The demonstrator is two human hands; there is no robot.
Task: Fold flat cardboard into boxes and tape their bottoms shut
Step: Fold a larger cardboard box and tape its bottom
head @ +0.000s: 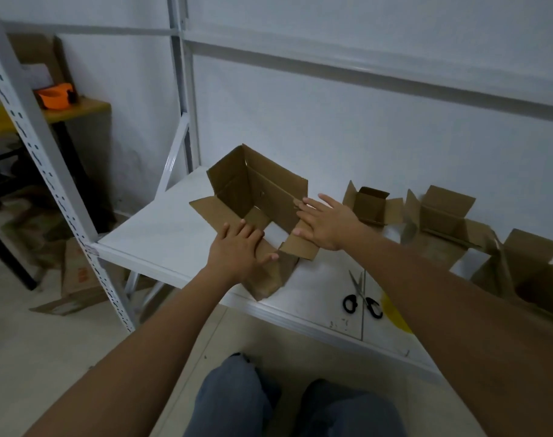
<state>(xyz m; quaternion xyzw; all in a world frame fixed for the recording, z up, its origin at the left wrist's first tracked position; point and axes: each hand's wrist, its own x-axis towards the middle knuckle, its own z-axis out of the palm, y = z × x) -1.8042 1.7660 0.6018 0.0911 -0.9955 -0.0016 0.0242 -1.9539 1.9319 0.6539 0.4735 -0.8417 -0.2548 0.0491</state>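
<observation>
A brown cardboard box point(259, 187) stands opened up on the white shelf point(161, 234), its flaps spread and its inside facing me. My left hand point(237, 247) presses flat on the near flap, fingers straight. My right hand point(324, 223) lies flat with spread fingers on the right flap. Through the gap between the flaps the white shelf shows. An orange tape dispenser point(56, 96) sits far off on a yellow table at the left.
Black-handled scissors point(361, 296) lie near the shelf's front edge. Three more opened boxes stand to the right: a small one point(372, 205), a middle one point(442, 216) and one at the far right point(527, 269). Flat cardboard point(76, 285) lies on the floor beside the perforated rack post point(48, 171).
</observation>
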